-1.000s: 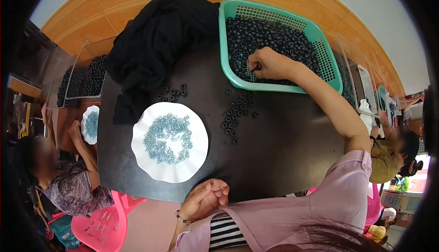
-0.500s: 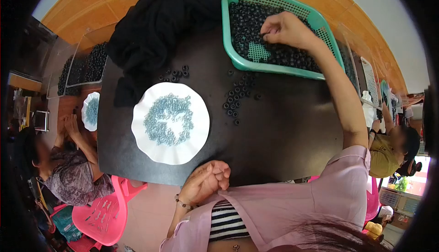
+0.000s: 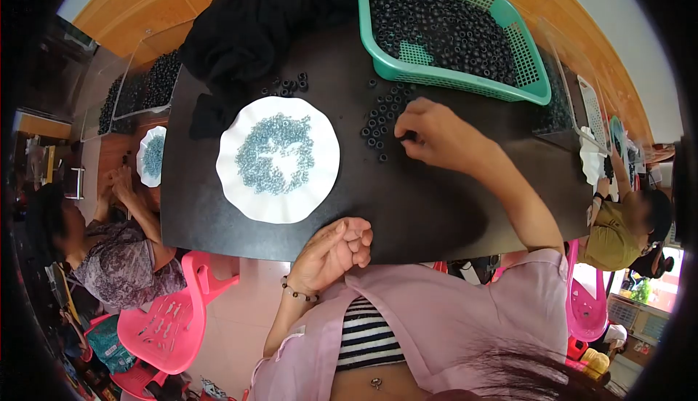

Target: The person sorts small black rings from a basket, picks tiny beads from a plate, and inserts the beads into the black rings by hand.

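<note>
My right hand (image 3: 440, 135) is over the dark table, its fingertips pinched on a small black bead (image 3: 408, 136). Just left of those fingertips lies a loose cluster of black ring-shaped beads (image 3: 378, 121). My left hand (image 3: 336, 250), wearing a bracelet, rests at the table's near edge with palm up and fingers curled in. What those fingers hold, if anything, is hidden. A white wavy-rimmed plate (image 3: 283, 208) sits beyond my left hand, with many small clear bluish pieces (image 3: 254, 157) spread on it.
A green basket (image 3: 465, 85) full of black beads stands at the far right. Black cloth (image 3: 247, 30) lies at the far left, near a few more beads (image 3: 291, 85). Clear bins flank the table (image 3: 465, 219). Co-workers sit left and right; a pink chair (image 3: 163, 328) stands at left.
My right hand has moved out of the green basket, toward me, to beside the loose beads. My left hand stays curled near the table edge. The view has shifted slightly.
</note>
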### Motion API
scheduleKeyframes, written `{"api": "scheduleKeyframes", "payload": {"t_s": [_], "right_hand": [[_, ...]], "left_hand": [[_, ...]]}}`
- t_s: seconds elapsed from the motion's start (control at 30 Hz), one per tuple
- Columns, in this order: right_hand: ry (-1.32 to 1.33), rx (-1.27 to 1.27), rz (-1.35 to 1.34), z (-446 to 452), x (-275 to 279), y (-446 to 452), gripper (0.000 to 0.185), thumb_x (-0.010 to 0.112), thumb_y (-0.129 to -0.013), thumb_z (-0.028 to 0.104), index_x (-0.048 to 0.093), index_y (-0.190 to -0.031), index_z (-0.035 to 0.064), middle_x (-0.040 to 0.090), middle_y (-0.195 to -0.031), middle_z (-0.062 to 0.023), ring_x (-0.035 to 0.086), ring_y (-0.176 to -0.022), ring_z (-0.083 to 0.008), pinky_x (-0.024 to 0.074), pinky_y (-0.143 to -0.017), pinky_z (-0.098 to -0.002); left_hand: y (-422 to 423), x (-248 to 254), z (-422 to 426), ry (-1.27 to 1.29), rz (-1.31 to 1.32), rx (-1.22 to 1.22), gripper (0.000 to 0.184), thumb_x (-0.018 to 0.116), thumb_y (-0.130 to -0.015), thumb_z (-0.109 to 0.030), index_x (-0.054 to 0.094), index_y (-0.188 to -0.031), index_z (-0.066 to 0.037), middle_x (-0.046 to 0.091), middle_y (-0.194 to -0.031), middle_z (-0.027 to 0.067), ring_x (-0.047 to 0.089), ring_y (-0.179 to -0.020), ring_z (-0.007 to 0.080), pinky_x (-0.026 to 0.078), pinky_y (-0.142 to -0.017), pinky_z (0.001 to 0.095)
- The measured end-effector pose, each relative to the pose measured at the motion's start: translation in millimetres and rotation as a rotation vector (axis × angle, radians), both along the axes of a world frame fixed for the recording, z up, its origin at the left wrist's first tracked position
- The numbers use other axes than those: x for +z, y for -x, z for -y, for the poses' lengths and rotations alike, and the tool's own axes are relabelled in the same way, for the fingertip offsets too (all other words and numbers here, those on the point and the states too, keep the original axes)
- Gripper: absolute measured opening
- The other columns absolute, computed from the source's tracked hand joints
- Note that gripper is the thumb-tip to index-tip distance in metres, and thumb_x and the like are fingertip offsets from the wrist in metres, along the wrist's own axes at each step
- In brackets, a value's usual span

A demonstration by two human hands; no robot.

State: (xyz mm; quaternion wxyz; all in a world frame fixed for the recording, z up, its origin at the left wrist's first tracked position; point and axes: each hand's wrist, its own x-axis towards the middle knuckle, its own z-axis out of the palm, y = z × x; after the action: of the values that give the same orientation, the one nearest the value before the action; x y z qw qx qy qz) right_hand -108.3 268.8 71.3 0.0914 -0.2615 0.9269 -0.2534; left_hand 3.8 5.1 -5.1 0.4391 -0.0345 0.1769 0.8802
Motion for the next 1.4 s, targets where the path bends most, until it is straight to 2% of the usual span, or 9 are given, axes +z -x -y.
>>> {"api": "scheduleKeyframes", "payload": {"t_s": [0.33,0.43,0.5,0.63,1.13,1.23,1.27,1.33,1.4], "right_hand": [[0.155,-0.050,-0.064,-5.8,-24.2,-12.4,0.028,0.066,-0.078,0.001,0.065,-0.105,0.0024,0.060,-0.098,-0.0162,0.060,-0.085,-0.0317,0.0523,-0.069,-0.0328],[0.187,-0.089,0.082,-13.1,-21.5,-8.3,0.027,0.064,-0.080,0.002,0.065,-0.107,0.0020,0.063,-0.100,-0.0148,0.062,-0.090,-0.0283,0.0515,-0.079,-0.0330],[0.514,-0.292,0.358,-20.0,-27.5,-8.2,0.025,0.055,-0.086,-0.003,0.064,-0.109,0.0008,0.065,-0.100,-0.0110,0.062,-0.092,-0.0174,0.0531,-0.079,-0.0279],[0.569,-0.338,0.405,-31.1,-30.6,-8.0,0.025,0.048,-0.090,-0.005,0.063,-0.110,-0.0006,0.065,-0.100,-0.0081,0.060,-0.094,-0.0112,0.0532,-0.082,-0.0265],[0.452,-0.360,0.228,-69.3,60.8,72.4,0.016,0.063,-0.088,0.016,0.064,-0.089,-0.0006,0.063,-0.077,-0.0009,0.057,-0.066,-0.0063,0.0496,-0.062,-0.0215],[0.205,-0.242,0.109,-82.2,43.5,125.8,0.019,0.068,-0.085,0.017,0.063,-0.096,0.0020,0.061,-0.080,0.0010,0.054,-0.071,-0.0053,0.0484,-0.065,-0.0218],[0.052,-0.214,0.073,-81.7,40.4,132.3,0.027,0.070,-0.081,0.016,0.061,-0.104,0.0059,0.059,-0.097,-0.0051,0.056,-0.086,-0.0115,0.0477,-0.077,-0.0274],[-0.047,0.204,-0.436,-73.2,18.1,149.1,0.039,0.074,-0.075,0.015,0.059,-0.111,0.0106,0.049,-0.116,-0.0107,0.052,-0.100,-0.0210,0.0438,-0.088,-0.0345],[0.022,0.361,-0.242,-54.3,16.1,147.9,0.046,0.074,-0.072,0.017,0.057,-0.114,0.0124,0.041,-0.122,-0.0131,0.045,-0.109,-0.0286,0.0382,-0.096,-0.0392]], "left_hand": [[-0.9,-0.7,0.8,-0.002,0.013,-0.004,0.038,0.044,-0.098,-0.031,0.053,-0.116,0.002,0.056,-0.096,0.0104,0.051,-0.076,0.0188,0.042,-0.068,0.0310],[-0.9,0.2,0.3,-0.004,0.012,0.000,0.037,0.044,-0.098,-0.030,0.053,-0.115,0.002,0.056,-0.096,0.0104,0.051,-0.076,0.0186,0.042,-0.068,0.0311],[-0.6,1.7,-0.1,0.008,0.004,0.010,0.036,0.043,-0.098,-0.029,0.053,-0.114,0.002,0.057,-0.096,0.0104,0.051,-0.076,0.0187,0.042,-0.068,0.0311],[0.3,0.0,0.1,0.006,0.012,0.000,0.035,0.043,-0.099,-0.029,0.053,-0.113,0.002,0.057,-0.096,0.0104,0.052,-0.076,0.0189,0.042,-0.069,0.0312],[0.7,-0.5,1.4,0.033,0.042,-0.016,0.030,0.041,-0.099,-0.027,0.054,-0.108,-0.002,0.054,-0.096,0.0114,0.052,-0.074,0.0188,0.042,-0.069,0.0333],[1.0,0.2,0.8,0.027,0.041,-0.011,0.030,0.041,-0.099,-0.028,0.054,-0.108,-0.002,0.054,-0.096,0.0110,0.051,-0.074,0.0187,0.042,-0.069,0.0329],[0.8,1.3,1.0,0.033,0.056,-0.008,0.031,0.041,-0.099,-0.029,0.054,-0.108,-0.002,0.054,-0.096,0.0108,0.051,-0.074,0.0186,0.041,-0.069,0.0328],[1.0,2.9,1.4,0.044,0.049,-0.011,0.031,0.040,-0.099,-0.029,0.055,-0.109,-0.003,0.053,-0.097,0.0105,0.050,-0.074,0.0182,0.041,-0.069,0.0324],[2.1,5.8,1.5,0.040,0.101,-0.014,0.035,0.045,-0.098,-0.032,0.055,-0.111,-0.001,0.055,-0.096,0.0102,0.053,-0.077,0.0195,0.042,-0.070,0.0305]]}}
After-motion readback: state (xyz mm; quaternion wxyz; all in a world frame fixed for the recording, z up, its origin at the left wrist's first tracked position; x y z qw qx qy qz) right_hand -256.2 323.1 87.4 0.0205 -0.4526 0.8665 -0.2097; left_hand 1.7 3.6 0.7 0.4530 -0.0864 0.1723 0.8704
